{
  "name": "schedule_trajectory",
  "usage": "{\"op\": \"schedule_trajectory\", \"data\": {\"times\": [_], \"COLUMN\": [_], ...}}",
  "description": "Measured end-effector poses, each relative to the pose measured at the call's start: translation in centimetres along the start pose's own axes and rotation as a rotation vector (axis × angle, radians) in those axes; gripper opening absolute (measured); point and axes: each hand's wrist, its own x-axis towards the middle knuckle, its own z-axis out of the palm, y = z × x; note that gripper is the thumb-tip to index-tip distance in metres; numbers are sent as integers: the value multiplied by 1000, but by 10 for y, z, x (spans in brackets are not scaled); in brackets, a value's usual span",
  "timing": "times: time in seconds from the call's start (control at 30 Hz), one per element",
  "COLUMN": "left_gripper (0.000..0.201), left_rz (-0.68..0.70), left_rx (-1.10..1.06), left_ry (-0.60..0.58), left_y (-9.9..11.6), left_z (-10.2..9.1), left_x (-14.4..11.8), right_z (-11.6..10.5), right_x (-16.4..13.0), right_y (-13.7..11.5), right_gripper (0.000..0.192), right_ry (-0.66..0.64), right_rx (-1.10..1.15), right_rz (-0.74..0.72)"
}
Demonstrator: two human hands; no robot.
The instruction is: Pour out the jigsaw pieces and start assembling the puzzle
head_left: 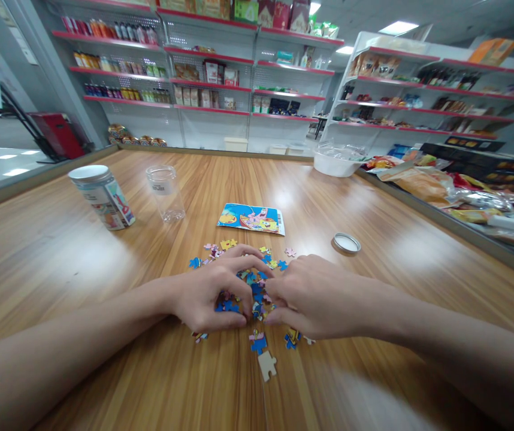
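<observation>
A pile of loose jigsaw pieces (257,291) in blue, yellow and pink lies on the wooden table between my hands. Over its left side arches my left hand (221,290), fingers bent and apart, with the thumb close to the index finger. My right hand (306,296) rests at the pile's right side with its fingers curled in; whatever they hold, if anything, is hidden. Nearer to me lie a blue and pink piece (258,342) and a piece with its plain side up (267,365). Behind the pile is a cartoon picture card (252,218).
To the left stand a labelled jar with a lid (103,197) and a clear jar without one (167,194). A silver lid (347,243) lies at the right. Farther back are a white basin (335,163), packaged snacks (459,185) and stocked shelves (212,52).
</observation>
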Motion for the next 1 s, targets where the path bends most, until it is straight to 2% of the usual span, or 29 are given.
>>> {"op": "schedule_trajectory", "data": {"times": [0.13,0.23,0.43,0.53,0.63,0.73,0.87,1.0], "left_gripper": [5,6,7,6,6,7,8,9], "left_rz": [6,9,2,2,2,-9,-17,-24], "left_rx": [1,5,-20,-38,-41,-39,-47,-68], "left_ry": [-3,-6,-5,-12,-17,-19,-8,-2], "left_y": [0,-1,1,2,2,1,0,-1], "left_z": [0,-1,-1,-2,-2,-2,-2,-2], "left_x": [0,0,1,1,1,1,-1,-1], "right_z": [3,5,4,-3,-16,-25,-17,-10], "right_x": [-2,-1,0,-2,-10,-17,-18,-15], "right_y": [-8,-12,-14,-7,4,14,15,10], "right_gripper": [21,19,28,25,26,35,45,32], "right_ry": [-86,-142,-110,-100,-121,-217,-276,-239], "right_rx": [158,154,181,205,85,-16,-26,-12], "right_rz": [-282,-329,-393,-286,-74,99,130,84]}}
